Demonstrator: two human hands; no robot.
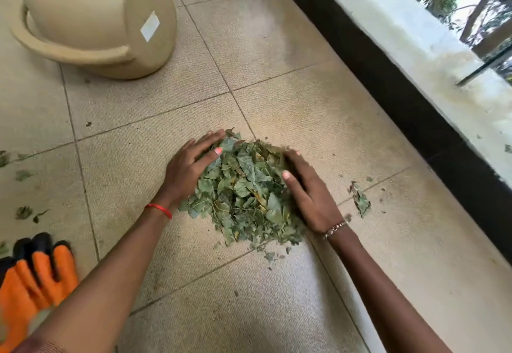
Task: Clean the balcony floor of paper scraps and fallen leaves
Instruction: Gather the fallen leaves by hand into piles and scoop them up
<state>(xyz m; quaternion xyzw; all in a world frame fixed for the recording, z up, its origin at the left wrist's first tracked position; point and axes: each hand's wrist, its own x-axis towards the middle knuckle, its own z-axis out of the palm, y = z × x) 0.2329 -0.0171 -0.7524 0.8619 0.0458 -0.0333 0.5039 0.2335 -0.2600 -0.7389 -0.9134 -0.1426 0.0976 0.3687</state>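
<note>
A heap of dry green leaves [243, 192] lies on the tiled balcony floor [291, 97] in the middle of the view. My left hand [191, 167] presses against the heap's left side with fingers straight. On the right side, my right hand [307, 192] lies flat against the pile, its fingertips partly sunk into the leaves. Both hands cup the heap between them. A few loose leaves [360, 200] lie to the right of the pile, and other stray leaves [23, 211] are scattered at the far left.
A beige plastic bin [94, 17] lies tipped on its side at the upper left, handle toward me. Orange and black gloves [36, 275] lie at the lower left. A dark skirting and pale parapet ledge [415, 56] run along the right.
</note>
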